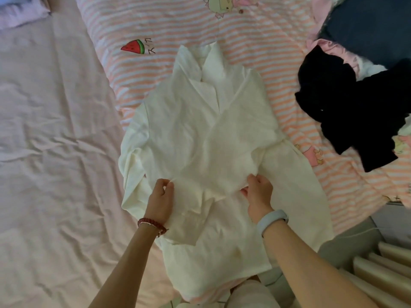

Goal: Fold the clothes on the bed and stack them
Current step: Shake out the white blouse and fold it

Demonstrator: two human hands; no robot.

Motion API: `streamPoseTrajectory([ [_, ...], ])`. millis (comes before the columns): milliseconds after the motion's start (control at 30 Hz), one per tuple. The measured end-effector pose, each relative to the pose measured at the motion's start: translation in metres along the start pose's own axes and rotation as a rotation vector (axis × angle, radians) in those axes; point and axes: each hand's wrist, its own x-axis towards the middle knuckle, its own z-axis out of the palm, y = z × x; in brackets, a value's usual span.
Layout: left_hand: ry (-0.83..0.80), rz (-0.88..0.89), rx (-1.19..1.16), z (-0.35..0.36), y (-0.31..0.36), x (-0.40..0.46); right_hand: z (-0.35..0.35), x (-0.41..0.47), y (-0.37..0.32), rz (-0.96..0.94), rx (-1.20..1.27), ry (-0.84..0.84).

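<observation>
Pink sheet [49, 152] at 9 o'clock. Left hand [160, 200] pinches white shirt [200, 134] at centre of bed. Right hand [259, 194] grips shirt fold. Striped quilt [178, 25] beneath. Black garment [347, 107] at 3 o'clock.

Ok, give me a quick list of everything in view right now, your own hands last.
white shirt: one, white, spread collar-up on the bed's middle.
black garment: one, black, crumpled at right.
dark blue garment: one, navy, top right.
striped quilt: one, pink and white with cartoon prints, under the shirt.
pink sheet: one, pale pink, left side.
pillow: one, lilac, top left corner.
red bracelet: one, left wrist.
blue wristband: one, right wrist.
left hand: pinches shirt fabric.
right hand: pinches shirt fabric.
</observation>
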Motion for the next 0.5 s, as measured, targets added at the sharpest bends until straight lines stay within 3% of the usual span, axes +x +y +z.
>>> streamPoseTrajectory([
  [100,0.081,-0.034,0.034,-0.003,-0.005,-0.001,-0.01,-0.003,0.01,0.027,-0.092,-0.015],
  [267,-0.178,0.054,0.264,-0.017,-0.011,-0.004,-0.022,-0.005,0.021,0.153,0.047,-0.148],
  [400,-0.298,0.092,0.125,-0.024,-0.013,-0.009,-0.012,-0.013,0.024,0.153,-0.017,-0.221],
  [500,-0.172,0.093,0.274,-0.025,-0.022,-0.011,-0.01,-0.021,0.03,0.049,-0.141,-0.158],
])
